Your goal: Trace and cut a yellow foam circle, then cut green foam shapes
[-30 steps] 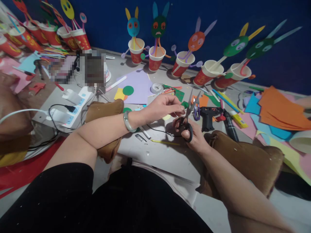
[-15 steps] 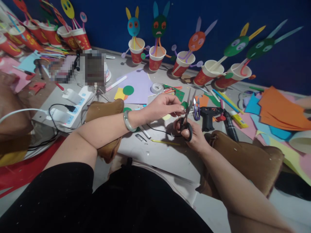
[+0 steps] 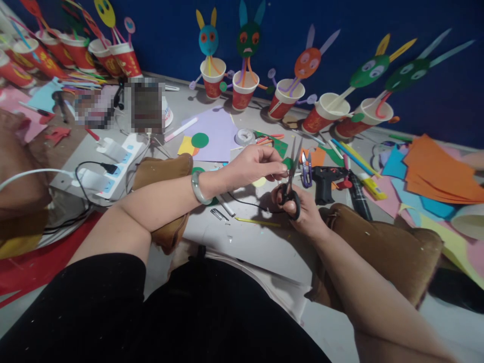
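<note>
Right hand (image 3: 304, 214) closed through handles of black scissors (image 3: 290, 195). Blades nearly shut, pointing up, above grey surface (image 3: 257, 242). Left hand (image 3: 255, 165) has fingertips pinched together just beside blades; object gripped too small to identify. Beside blades: purple snips (image 3: 305, 170), black glue gun (image 3: 325, 181). Beyond: tape roll (image 3: 245, 136), purple sheet (image 3: 215, 132), paper cups (image 3: 242, 97) with rabbit faces. Brown cushion (image 3: 162, 174) under left forearm.

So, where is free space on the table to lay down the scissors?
Bare grey tabletop lies this side of the yellow strip, between the brown cushions. Around the glue gun and toward the paper cups it is crowded.
</note>
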Tool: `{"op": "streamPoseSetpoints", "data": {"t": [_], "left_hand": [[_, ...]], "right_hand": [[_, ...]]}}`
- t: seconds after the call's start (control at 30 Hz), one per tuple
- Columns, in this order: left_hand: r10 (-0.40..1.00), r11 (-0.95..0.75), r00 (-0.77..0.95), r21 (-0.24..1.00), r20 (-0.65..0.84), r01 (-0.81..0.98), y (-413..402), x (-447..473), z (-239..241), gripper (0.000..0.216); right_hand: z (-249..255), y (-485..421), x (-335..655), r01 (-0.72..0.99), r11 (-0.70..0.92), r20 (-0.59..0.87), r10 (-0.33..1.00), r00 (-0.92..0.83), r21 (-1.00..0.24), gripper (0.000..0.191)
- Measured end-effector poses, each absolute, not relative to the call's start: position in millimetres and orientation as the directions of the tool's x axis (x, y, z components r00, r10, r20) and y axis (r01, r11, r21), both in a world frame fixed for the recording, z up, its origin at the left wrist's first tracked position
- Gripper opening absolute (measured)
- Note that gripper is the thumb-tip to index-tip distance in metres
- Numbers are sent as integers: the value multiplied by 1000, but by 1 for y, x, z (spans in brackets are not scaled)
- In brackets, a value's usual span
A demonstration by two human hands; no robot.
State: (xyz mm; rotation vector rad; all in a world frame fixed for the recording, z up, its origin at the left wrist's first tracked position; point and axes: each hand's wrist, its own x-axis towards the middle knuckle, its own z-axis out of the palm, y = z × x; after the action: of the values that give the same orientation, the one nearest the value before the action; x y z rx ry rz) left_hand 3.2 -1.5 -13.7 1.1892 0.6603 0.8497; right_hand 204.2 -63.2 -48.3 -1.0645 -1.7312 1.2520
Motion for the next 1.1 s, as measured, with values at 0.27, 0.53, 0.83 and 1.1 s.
{"op": "streamPoseSetpoints", "data": {"t": [0.27,0.53,0.83,1.1], "left_hand": [[843,135,538,965,7,-225,-1,3,-15,28],[843,136,537,970,-6,-202,-2,1,-9,21],[854,139,520,968,-9,-211,-2,1,-6,20],[864,152,503,968,-31,-200,-2,1,-2,21]], "right_hand": [[-49,-63,206,225,200,103,919,-380,-954,73],[-48,-63,206,246,186,85,925,-369,-951,74],[-50,-62,208,251,180,77,925,-372,-951,75],[-48,-63,207,244,185,83,922,-378,-952,74]]}}
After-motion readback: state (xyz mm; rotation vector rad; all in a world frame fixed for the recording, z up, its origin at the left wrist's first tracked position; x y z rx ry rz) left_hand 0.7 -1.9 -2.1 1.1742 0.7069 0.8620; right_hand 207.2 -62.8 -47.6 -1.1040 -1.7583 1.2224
